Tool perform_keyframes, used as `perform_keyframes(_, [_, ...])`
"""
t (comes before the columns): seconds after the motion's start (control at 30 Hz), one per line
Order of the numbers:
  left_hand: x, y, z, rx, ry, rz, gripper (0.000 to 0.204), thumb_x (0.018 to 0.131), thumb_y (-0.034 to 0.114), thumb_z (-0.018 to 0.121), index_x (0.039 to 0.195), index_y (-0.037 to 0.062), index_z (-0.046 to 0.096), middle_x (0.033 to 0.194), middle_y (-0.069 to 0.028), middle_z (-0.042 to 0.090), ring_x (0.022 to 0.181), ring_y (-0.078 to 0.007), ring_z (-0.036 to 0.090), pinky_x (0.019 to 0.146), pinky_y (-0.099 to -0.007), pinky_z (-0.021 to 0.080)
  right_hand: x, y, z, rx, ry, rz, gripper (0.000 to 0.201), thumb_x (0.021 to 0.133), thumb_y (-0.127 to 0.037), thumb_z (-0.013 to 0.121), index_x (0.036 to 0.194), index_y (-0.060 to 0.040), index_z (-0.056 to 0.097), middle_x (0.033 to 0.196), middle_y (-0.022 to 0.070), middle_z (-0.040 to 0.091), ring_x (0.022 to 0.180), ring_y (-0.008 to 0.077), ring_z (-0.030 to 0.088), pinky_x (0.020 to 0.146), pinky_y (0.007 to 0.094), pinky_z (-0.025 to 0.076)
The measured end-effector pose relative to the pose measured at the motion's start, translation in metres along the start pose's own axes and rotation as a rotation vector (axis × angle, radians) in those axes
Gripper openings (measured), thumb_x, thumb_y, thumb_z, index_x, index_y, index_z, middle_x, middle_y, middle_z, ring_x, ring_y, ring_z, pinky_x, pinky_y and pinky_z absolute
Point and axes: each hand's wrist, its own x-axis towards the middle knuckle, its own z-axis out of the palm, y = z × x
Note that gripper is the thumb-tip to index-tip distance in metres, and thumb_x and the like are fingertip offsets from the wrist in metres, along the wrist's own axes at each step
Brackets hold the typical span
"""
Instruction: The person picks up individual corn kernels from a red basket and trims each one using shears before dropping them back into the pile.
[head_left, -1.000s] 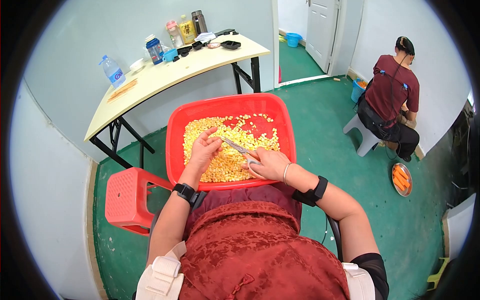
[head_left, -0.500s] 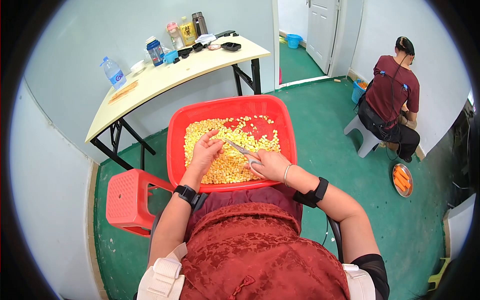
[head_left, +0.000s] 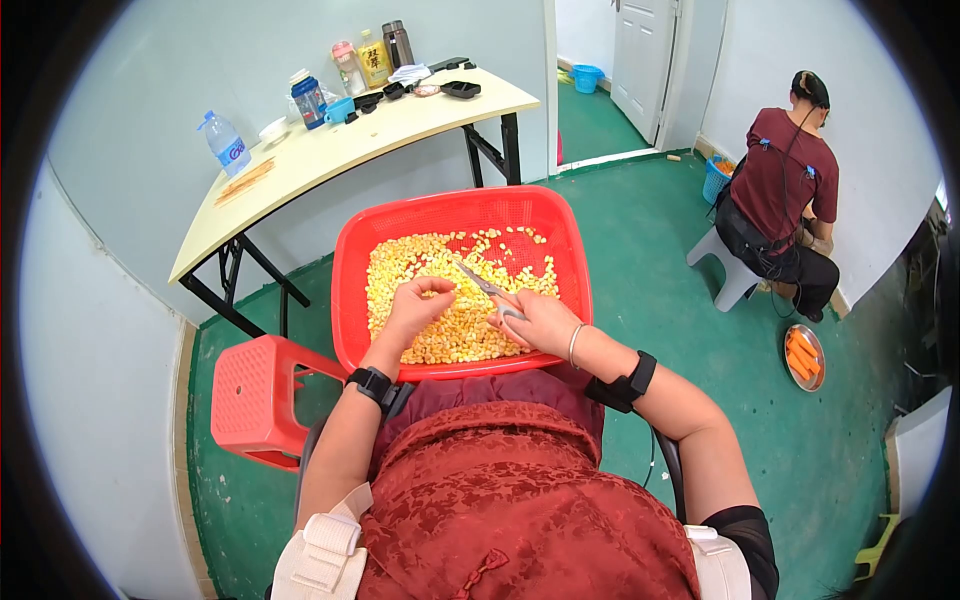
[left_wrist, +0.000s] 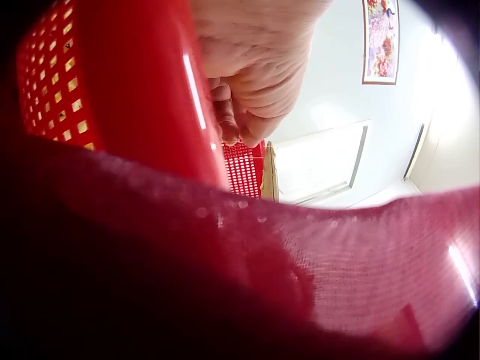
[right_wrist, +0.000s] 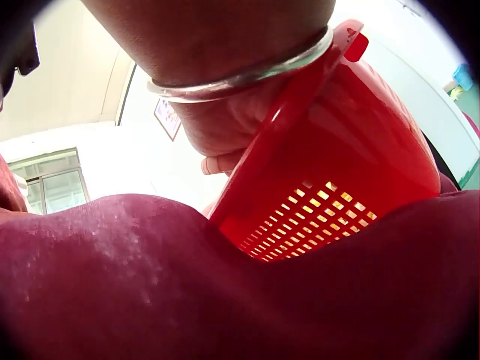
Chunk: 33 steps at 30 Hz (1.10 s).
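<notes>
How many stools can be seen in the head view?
2: a red plastic stool by the person's left arm, and a grey stool under the other seated person at the right wall. Others may be hidden.

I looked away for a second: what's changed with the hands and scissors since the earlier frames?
The left hand curled its fingers down onto the corn kernels. The scissors in the right hand swung away from the left hand, tips now toward the far rim. The red basket stayed on the lap.

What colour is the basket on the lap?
Red. The basket shows best in the head view.
</notes>
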Motion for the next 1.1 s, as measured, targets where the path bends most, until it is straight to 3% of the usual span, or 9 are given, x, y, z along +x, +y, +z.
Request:
perform_keyframes(0.03, [-0.001,0.0,0.0,0.072,-0.033,-0.01,0.017,0.076,0.012,0.069,0.09,0.0036,0.068,0.081,-0.0032,0.065,0.057,-0.0053,0.055,0.05,-0.019,0.043,0.0,0.001,0.001,0.008,-0.001,-0.001,0.043,0.086,-0.042,0.053,0.077,0.0002,0.052,0.066,0.0165,0.061,0.066,0.0311,0.062,0.06,0.0384,0.047])
perform_keyframes(0.13, [0.01,-0.025,-0.002,0.423,-0.077,0.244,0.02,0.074,0.012,0.069,0.09,0.0008,0.068,0.083,-0.0065,0.065,0.066,-0.0101,0.059,0.058,-0.0236,0.047,0.004,0.011,0.008,-0.009,0.065,-0.075,0.044,0.086,-0.042,0.053,0.076,0.0004,0.052,0.066,0.0165,0.061,0.066,0.031,0.062,0.061,0.0381,0.047])
perform_keyframes(0.17, [0.012,-0.032,-0.003,0.415,-0.076,0.205,0.021,0.072,0.013,0.068,0.089,0.001,0.069,0.084,-0.0101,0.065,0.076,-0.0164,0.061,0.068,-0.0286,0.049,0.004,0.013,0.009,-0.011,0.069,-0.077,0.044,0.086,-0.042,0.053,0.076,0.0003,0.052,0.066,0.0161,0.061,0.065,0.0306,0.062,0.061,0.0378,0.047])
perform_keyframes(0.43, [0.007,-0.023,0.0,0.681,-0.066,0.359,0.018,0.074,0.013,0.069,0.089,0.0037,0.07,0.082,-0.0108,0.065,0.077,-0.0204,0.062,0.071,-0.0304,0.049,0.004,0.011,0.008,0.021,0.038,-0.061,0.041,0.087,-0.04,0.052,0.074,-0.0014,0.051,0.062,0.0116,0.06,0.062,0.0263,0.062,0.059,0.0362,0.047])
perform_keyframes(0.47, [0.008,-0.025,-0.001,0.675,-0.062,0.359,0.018,0.075,0.013,0.069,0.089,0.0029,0.069,0.082,-0.0097,0.065,0.076,-0.0195,0.062,0.071,-0.03,0.049,0.004,0.009,0.006,0.021,-0.008,-0.028,0.042,0.086,-0.041,0.052,0.079,0.0006,0.053,0.069,0.016,0.061,0.068,0.0303,0.062,0.063,0.0385,0.047])
perform_keyframes(0.53, [0.015,-0.04,-0.004,0.483,0.003,0.322,0.017,0.079,0.013,0.067,0.091,0.0018,0.068,0.081,-0.0066,0.065,0.07,-0.0148,0.06,0.064,-0.0265,0.048,0.0,-0.002,-0.004,0.022,-0.098,0.038,0.048,0.084,-0.043,0.051,0.09,0.0045,0.056,0.083,0.0248,0.063,0.08,0.0383,0.062,0.072,0.0432,0.048])
perform_keyframes(0.7, [0.007,-0.013,-0.003,-0.067,0.083,-0.016,0.02,0.087,0.014,0.062,0.104,0.0037,0.061,0.078,0.0002,0.061,0.053,-0.0022,0.045,0.046,-0.0155,0.035,0.002,0.004,0.0,0.031,-0.067,0.035,0.052,0.084,-0.046,0.051,0.09,0.0051,0.056,0.085,0.0245,0.063,0.082,0.0376,0.063,0.071,0.0421,0.048])
perform_keyframes(0.9, [0.004,0.0,-0.005,-0.464,0.051,-0.121,0.022,0.087,0.012,0.061,0.108,0.0038,0.059,0.087,-0.0014,0.062,0.055,-0.0031,0.047,0.047,-0.0154,0.038,-0.002,-0.006,-0.005,-0.054,-0.06,0.054,0.057,0.083,-0.051,0.051,0.096,0.0046,0.054,0.089,0.0244,0.062,0.084,0.0377,0.063,0.073,0.0423,0.048])
perform_keyframes(1.1, [0.004,0.005,-0.005,-0.545,0.024,-0.12,0.026,0.085,0.009,0.063,0.109,0.0026,0.059,0.089,-0.0032,0.064,0.059,-0.0051,0.052,0.048,-0.0156,0.04,-0.005,-0.01,-0.002,-0.145,-0.086,0.045,0.064,0.082,-0.058,0.049,0.102,0.0028,0.054,0.094,0.0238,0.062,0.089,0.0382,0.061,0.078,0.0432,0.048])
